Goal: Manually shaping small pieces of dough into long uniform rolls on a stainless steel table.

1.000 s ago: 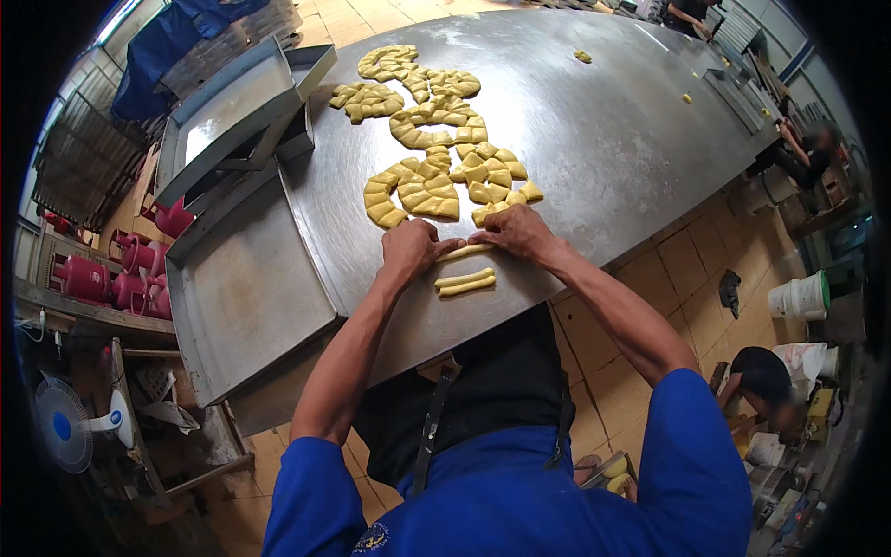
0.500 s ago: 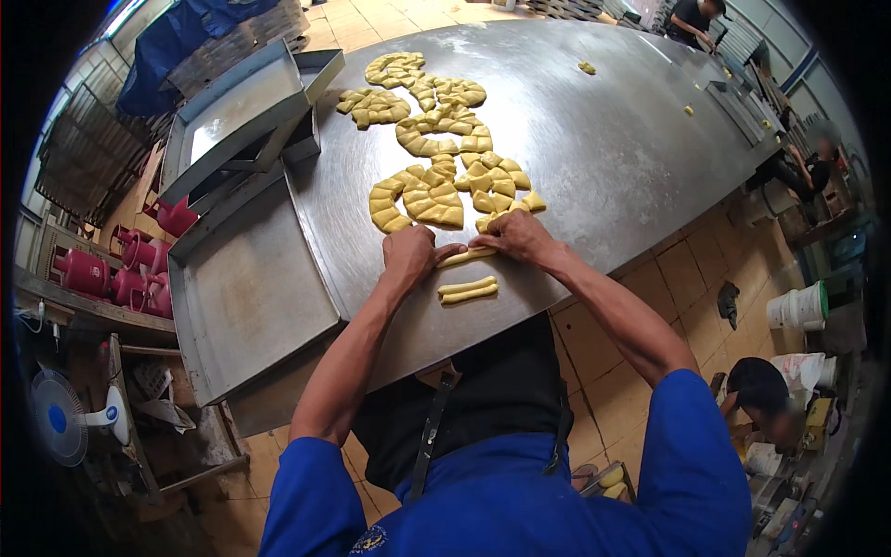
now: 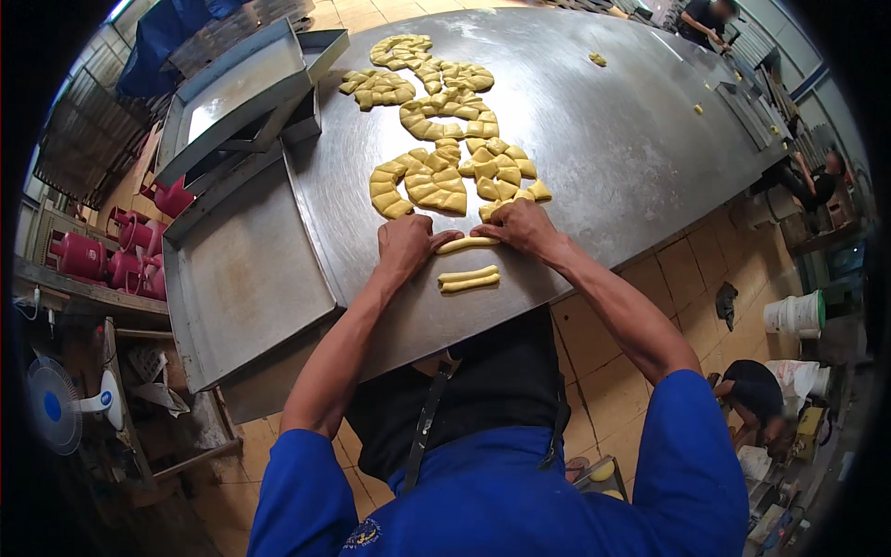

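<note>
On the steel table, my left hand and my right hand are closed at opposite ends of a pale yellow dough strip, thumbs resting on it and fingers curled. Just nearer me lie two more strips, side by side. Beyond my hands, many flat, cut pieces of yellow dough lie in irregular rings and clusters reaching toward the far edge of the table.
A shallow metal tray sits left of my arm, with stacked trays behind it. Pink gas cylinders and a fan stand further left. Co-workers appear at the far right, right edge and lower right.
My thumbs have moved slightly apart along the dough strip, so more of its middle shows. The two nearer strips lie as before. The view has shifted slightly.
</note>
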`<state>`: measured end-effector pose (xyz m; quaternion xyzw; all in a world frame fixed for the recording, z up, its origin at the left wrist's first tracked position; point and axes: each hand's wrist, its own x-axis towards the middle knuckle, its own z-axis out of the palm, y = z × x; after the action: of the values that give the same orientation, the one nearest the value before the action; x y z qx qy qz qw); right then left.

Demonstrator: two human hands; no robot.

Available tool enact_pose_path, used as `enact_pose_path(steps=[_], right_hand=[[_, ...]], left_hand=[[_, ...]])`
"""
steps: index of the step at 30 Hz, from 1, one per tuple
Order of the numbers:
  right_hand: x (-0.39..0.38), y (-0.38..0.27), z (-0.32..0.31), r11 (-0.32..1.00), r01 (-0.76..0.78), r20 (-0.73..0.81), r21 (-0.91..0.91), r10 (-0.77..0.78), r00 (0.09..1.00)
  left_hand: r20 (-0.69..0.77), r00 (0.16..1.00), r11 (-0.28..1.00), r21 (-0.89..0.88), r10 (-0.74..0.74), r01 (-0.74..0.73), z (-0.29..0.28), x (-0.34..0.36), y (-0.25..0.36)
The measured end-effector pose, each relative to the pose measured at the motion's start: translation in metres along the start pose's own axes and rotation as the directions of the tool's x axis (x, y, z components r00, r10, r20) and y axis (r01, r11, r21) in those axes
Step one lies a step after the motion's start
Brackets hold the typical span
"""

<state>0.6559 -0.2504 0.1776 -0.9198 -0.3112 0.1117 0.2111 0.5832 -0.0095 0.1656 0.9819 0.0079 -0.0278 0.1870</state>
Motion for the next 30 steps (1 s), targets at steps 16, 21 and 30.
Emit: enact_pose_path(steps=[16, 21, 30], right_hand=[[-0.072, -0.024, -0.001, 0.959, 0.211, -0.196, 0.190, -0.174, 0.965], [-0.097, -0.020, 0.018, 0.948, 0.317, -0.197, 0.025, -0.306, 0.932], [-0.053, -0.018, 0.025, 0.978, 0.199, -0.293, 0.070, -0.170, 0.941]], left_hand=[[-0.255, 0.923, 0.903, -0.251, 0.287, -0.350, -0.005, -0.090, -0.005], [-0.219, 0.894, 0.885, -0.178, 0.391, -0.431, 0.017, -0.104, -0.017], [-0.231, 0.923, 0.894, -0.262, 0.308, -0.364, 0.015, -0.044, -0.004]])
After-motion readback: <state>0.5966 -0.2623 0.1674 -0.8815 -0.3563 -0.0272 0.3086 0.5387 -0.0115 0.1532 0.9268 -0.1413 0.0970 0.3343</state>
